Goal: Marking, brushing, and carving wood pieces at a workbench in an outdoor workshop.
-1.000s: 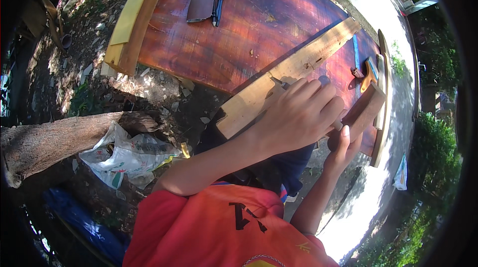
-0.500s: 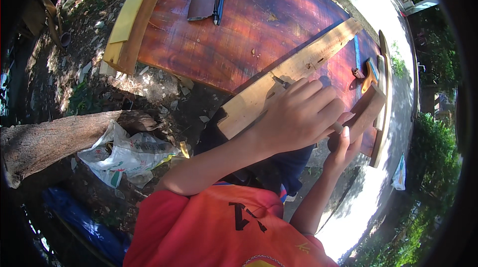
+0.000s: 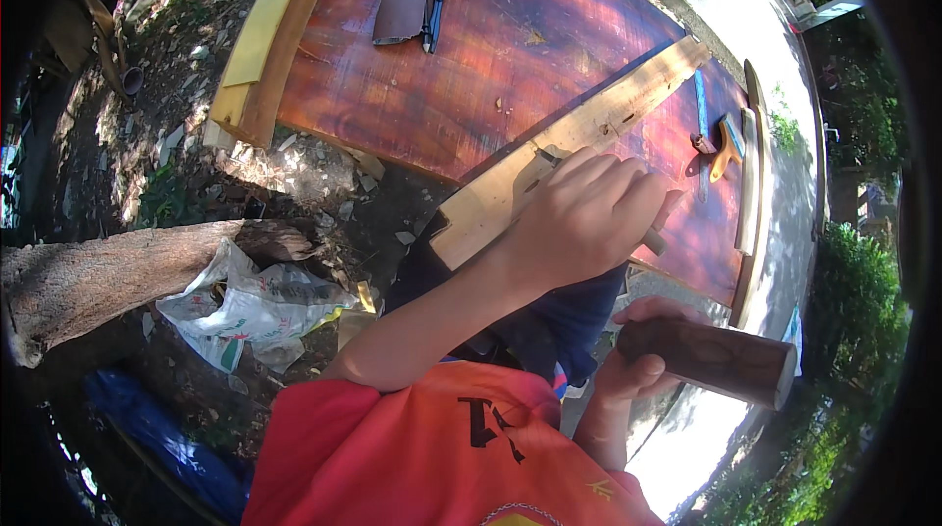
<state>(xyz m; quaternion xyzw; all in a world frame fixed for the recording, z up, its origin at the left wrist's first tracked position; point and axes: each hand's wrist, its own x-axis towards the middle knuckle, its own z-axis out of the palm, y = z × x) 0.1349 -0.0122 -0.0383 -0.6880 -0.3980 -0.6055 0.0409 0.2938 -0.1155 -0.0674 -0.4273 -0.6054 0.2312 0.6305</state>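
Observation:
My left hand (image 3: 589, 222) is wrapped round a chisel, whose wooden handle end (image 3: 654, 242) sticks out below the fingers. The metal blade (image 3: 548, 157) points down at a pale wooden plank (image 3: 481, 222), lying aslant across the near edge of a reddish-brown table (image 3: 392, 104). Whether its tip touches the wood is hard to make out. Low on the right, clear of the chisel, my right hand (image 3: 620, 379) grips a thick dark wooden block (image 3: 716, 359), with fingers and thumb around its near end.
On the table lie a brown sandpaper sheet (image 3: 400, 11), a dark slim compass-like tool (image 3: 434, 16), a blue bar tool (image 3: 702, 109) and an orange-handled tool (image 3: 727, 151). Boards (image 3: 260, 99) line the left edge. A log (image 3: 118, 281) and white sack (image 3: 245, 305) are on the ground.
My right hand has swung the wooden block down and to the right, away from the chisel handle. My left hand stays nearly in place with the chisel.

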